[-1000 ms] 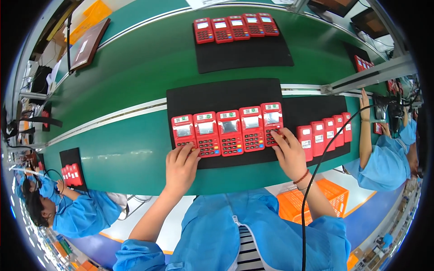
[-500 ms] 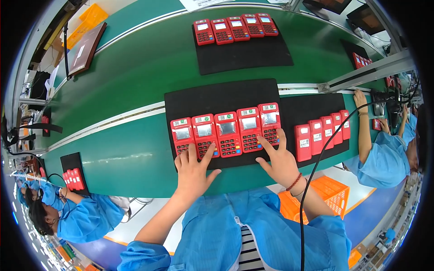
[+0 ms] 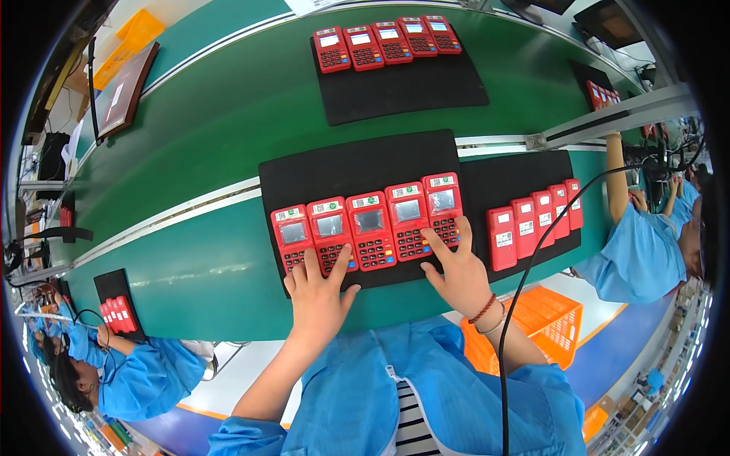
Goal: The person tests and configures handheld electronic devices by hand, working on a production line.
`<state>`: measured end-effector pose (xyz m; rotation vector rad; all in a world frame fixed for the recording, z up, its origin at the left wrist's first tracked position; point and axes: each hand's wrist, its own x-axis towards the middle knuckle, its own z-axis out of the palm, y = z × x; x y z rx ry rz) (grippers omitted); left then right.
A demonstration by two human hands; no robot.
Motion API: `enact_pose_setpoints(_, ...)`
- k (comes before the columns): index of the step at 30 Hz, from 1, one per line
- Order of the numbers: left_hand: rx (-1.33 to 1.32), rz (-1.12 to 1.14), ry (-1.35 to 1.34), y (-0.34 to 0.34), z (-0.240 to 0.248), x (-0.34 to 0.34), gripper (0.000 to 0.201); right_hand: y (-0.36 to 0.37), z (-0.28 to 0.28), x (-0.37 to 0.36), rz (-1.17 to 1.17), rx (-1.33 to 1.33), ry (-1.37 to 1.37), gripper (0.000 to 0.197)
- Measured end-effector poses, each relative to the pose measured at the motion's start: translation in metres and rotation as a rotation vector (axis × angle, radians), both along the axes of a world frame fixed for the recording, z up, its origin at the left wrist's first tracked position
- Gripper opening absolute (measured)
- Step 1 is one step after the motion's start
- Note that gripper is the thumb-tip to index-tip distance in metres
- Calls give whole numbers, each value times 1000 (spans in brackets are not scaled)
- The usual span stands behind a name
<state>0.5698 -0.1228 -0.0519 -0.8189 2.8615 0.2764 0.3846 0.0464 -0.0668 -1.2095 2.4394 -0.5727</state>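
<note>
Several red card payment terminals (image 3: 370, 220) lie face up in a row on a black mat (image 3: 357, 166), each with a dark keypad, a grey screen and a white label above it. My left hand (image 3: 315, 298) is open, its fingers spread over the lower keys of the two leftmost terminals and hiding part of them. Over the two rightmost terminals, my right hand (image 3: 462, 275) is also open. One of its fingers touches the keypad of the second from the right, another that of the last one. Neither hand holds anything.
To the right, several red terminals (image 3: 525, 228) lie face down on another mat (image 3: 475, 178). Beyond the rail, more terminals (image 3: 388, 44) with lit screens stand in a row. A black cable (image 3: 521, 300) hangs across the right side. An orange crate (image 3: 547, 327) sits below the table; co-workers flank me.
The view has shifted slightly. My hands stay spread over the same terminals' keypads. At the right, the co-worker's arm has stretched farther across the rail toward the terminals on the far mat.
</note>
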Motion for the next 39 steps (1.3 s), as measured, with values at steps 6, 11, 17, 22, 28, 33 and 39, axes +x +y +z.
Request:
enact_pose_setpoints(6,13,12,-6,0,3,-1,69,1,-3,1,0,-29,-4,58)
enact_pose_setpoints(11,23,17,-10,-1,2,0,69,1,-1,2,-7,10,-17,60)
enact_pose_setpoints(17,16,11,-2,-1,2,-1,69,1,-1,1,-6,19,-22,62)
enact_pose_setpoints(22,18,13,-1,-1,1,0,68,0,-1,1,-4,32,-18,63)
enact_pose_setpoints(28,8,7,16,-1,1,0,68,1,-2,1,-2,-21,4,60)
enact_pose_setpoints(33,21,19,6,0,0,0,67,1,-2,2,-13,21,-33,63)
enact_pose_setpoints(39,22,24,10,1,0,1,68,1,-2,2,-9,6,-30,63)
